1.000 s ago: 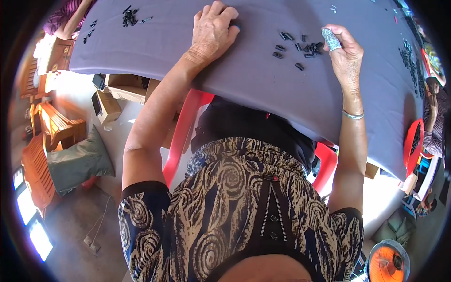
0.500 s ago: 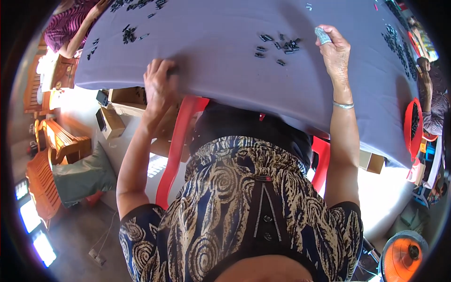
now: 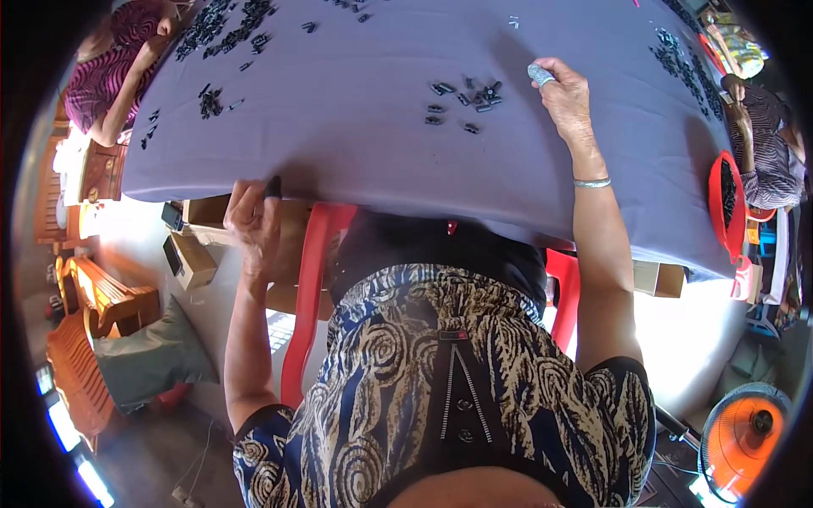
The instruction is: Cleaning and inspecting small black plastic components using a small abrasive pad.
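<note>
The left hand (image 3: 254, 213) is at the near edge of the surface (image 3: 356, 161), left of the frame's centre, its fingers curled. A dark tip (image 3: 273, 188) shows at one of them; whether it is a covering or a gripped piece, I cannot tell. The right hand (image 3: 566, 95) hangs over the upper right of centre, fingers bent in; whether they grasp anything is hidden. A silvery cover (image 3: 542, 74) wraps one of its digits, probably as protection. Just left of it, small black pieces (image 3: 488, 95) lie loosely scattered, likely spread so each can be lifted singly within reach. A red basket (image 3: 736, 235) at the right edge holds more, presumably to keep them together. Farther off, a dark pile (image 3: 201, 34) sits upper left, near another person's striped sleeve (image 3: 102, 80).

Since the earliest frame, the left hand has come from the upper centre down to the edge; the right stays beside the pieces. More of the upper-left pile now shows.
</note>
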### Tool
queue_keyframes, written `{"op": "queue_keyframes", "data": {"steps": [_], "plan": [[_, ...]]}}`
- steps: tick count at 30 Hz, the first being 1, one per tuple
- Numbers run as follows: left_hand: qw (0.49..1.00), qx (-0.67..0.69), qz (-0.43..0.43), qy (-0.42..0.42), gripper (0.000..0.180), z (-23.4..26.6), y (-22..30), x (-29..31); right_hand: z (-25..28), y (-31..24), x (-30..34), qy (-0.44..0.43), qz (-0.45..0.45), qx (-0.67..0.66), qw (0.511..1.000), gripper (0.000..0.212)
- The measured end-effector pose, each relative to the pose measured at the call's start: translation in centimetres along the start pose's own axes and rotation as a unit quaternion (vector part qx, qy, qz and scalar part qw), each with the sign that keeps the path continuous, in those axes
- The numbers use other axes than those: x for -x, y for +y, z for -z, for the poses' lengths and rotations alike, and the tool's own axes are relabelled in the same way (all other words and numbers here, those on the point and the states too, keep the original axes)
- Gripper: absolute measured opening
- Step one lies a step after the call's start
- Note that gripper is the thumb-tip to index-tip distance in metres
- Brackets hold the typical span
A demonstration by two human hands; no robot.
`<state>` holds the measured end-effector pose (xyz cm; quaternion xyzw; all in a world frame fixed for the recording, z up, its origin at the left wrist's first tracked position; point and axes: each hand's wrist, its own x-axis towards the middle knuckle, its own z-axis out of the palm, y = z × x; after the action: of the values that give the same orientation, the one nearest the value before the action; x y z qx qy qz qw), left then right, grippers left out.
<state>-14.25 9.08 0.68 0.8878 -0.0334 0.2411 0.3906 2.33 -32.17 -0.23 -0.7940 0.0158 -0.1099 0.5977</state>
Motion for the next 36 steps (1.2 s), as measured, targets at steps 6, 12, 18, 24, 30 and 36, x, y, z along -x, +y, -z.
{"op": "queue_keyframes", "data": {"steps": [6, 12, 18, 24, 30, 36], "plan": [[0.98, 0.002, -0.161, -0.119, 0.02, -4.7, 3.9, -3.7, 0.6, 0.5, -0.2, 0.001, 0.02, 0.042, 0.999, 0.013], [0.972, 0.047, -0.18, -0.142, 0.027, -11.5, 6.8, -5.9, 0.8, 0.9, -0.6, -0.025, 0.041, 0.111, 0.993, 0.015], [0.969, 0.002, -0.189, -0.161, 0.031, -15.0, 6.9, -6.9, 0.5, 1.0, -0.9, -0.023, 0.023, 0.094, 0.995, 0.015], [0.958, -0.052, -0.248, -0.132, 0.026, -15.4, 6.5, -7.4, 0.4, 0.7, -0.8, -0.038, 0.075, 0.155, 0.984, 0.016], [0.955, 0.03, -0.257, -0.142, 0.027, -15.7, 7.8, -6.2, 0.7, 0.3, 0.2, -0.04, 0.04, 0.101, 0.993, 0.013], [0.961, 0.156, -0.178, -0.144, 0.03, -15.6, 7.6, -7.0, 0.6, 1.1, -0.5, -0.055, 0.052, 0.043, 0.996, 0.01]]}}
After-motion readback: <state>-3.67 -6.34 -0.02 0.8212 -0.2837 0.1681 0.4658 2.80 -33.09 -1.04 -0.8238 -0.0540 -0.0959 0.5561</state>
